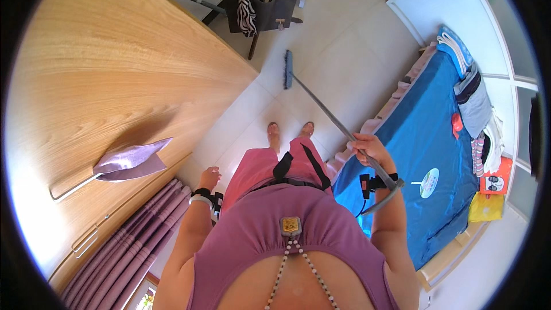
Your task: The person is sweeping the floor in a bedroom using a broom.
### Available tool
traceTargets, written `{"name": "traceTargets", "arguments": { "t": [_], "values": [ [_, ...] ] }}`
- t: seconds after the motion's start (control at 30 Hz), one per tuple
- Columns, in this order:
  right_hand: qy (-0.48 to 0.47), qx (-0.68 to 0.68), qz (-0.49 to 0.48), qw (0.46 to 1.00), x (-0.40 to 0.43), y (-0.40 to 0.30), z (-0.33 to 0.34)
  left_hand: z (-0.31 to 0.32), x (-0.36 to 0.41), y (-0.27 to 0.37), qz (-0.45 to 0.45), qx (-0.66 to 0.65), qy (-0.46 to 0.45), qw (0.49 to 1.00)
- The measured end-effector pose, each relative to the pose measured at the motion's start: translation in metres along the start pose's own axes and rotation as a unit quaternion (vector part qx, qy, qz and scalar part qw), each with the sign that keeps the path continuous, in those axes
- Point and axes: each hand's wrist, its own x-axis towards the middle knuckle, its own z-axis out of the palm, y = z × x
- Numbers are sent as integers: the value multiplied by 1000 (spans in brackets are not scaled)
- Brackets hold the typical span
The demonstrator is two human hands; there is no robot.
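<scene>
My right hand (369, 150) grips the grey handle of a floor brush (328, 114). The upper end of that handle passes over my wrist and finishes in a curved hook-like piece (383, 200). Its blue-grey bristled head (288, 69) rests on the tiled floor (344, 64) ahead of my feet. My left hand (210, 178) hangs at my side with nothing in it, fingers loosely bent. Nearest to it are my pink trousers (249, 172) and the wooden wardrobe.
The wooden wardrobe (129, 51) stands on the left, a purple bag (133, 161) hanging from its handle. Purple curtains (142, 232) hang behind it. A dark handbag (275, 10) hangs on a stand ahead. On the right, a blue-covered bed (413, 137) holds a hand fan (429, 183) and folded textiles (473, 99).
</scene>
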Motion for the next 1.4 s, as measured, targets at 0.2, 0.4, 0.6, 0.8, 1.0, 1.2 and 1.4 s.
{"name": "traceTargets", "arguments": {
  "t": [0.2,0.4,0.6,0.8,1.0,1.2,1.4],
  "values": [
    [-99,-76,-27,992,77,-65,3,23,-31,35,114,2,-9,993],
    [-67,44,4,997,148,-95,-16,52,-47,39,147,47,31,988],
    [-15,130,-58,990,102,-86,-131,66,-66,63,92,11,41,995],
    [69,31,-112,991,70,-79,-138,71,-51,52,31,-14,21,999],
    [11,-22,-59,998,19,-17,-89,77,-45,65,134,70,3,989],
    [-36,-13,21,999,11,7,-70,80,-37,87,154,107,-7,982],
    [41,45,34,998,0,-7,-155,84,-44,96,157,109,-7,982]
  ]
}}
